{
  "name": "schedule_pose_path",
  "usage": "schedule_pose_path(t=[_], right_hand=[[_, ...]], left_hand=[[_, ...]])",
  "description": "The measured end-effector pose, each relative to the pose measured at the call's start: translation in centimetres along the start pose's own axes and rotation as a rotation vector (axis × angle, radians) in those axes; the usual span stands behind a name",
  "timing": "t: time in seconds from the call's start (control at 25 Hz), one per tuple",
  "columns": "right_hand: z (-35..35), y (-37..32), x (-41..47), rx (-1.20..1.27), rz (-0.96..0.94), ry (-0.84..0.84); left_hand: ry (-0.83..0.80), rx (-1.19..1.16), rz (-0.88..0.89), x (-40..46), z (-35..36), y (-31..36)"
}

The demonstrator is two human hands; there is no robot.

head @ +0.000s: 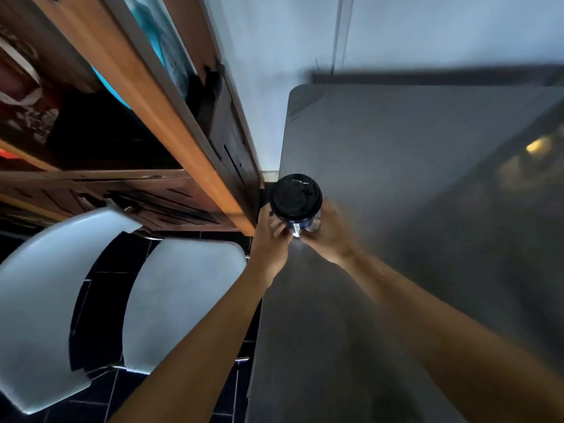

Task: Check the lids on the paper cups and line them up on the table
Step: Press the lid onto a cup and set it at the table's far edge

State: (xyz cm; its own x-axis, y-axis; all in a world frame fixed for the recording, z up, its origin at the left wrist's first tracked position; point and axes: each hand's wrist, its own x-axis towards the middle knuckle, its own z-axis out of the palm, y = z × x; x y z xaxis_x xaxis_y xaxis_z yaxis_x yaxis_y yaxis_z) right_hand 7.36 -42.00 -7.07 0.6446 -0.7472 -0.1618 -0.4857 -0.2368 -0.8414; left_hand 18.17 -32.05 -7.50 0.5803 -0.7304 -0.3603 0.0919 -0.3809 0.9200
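Note:
One paper cup (300, 225) with a round black lid (295, 196) sits between both my hands at the left edge of the dark grey table (396, 166). My left hand (270, 239) wraps its left side and my right hand (325, 232) wraps its right side, fingers meeting on the near wall. The cup's wall looks dark blue with a white mark. The lid appears flat on the rim. I cannot tell whether the cup touches the table or is held just above it. No other cups show.
A white chair (171, 300) stands left of the table over dark floor tiles. A wooden shelf unit (171, 117) rises at the left, close to the cup. A pale wall (427, 32) runs behind the table.

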Motion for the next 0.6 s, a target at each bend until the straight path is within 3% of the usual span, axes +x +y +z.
schedule_pose_path(t=[0.36, 0.48, 0.6], right_hand=[[0.8, 0.5, 0.5, 0.077, -0.049, 0.006], [0.8, 0.4, 0.4, 0.047, 0.071, -0.113], [-0.5, 0.0, -0.7, -0.015, 0.286, -0.153]], left_hand=[[-0.017, -0.007, -0.044, 1.0, 0.1, -1.5], [-0.031, 0.008, -0.077, 0.8, -0.1, -1.5], [0.016, 0.083, -0.220, -0.2, -1.3, -1.6]])
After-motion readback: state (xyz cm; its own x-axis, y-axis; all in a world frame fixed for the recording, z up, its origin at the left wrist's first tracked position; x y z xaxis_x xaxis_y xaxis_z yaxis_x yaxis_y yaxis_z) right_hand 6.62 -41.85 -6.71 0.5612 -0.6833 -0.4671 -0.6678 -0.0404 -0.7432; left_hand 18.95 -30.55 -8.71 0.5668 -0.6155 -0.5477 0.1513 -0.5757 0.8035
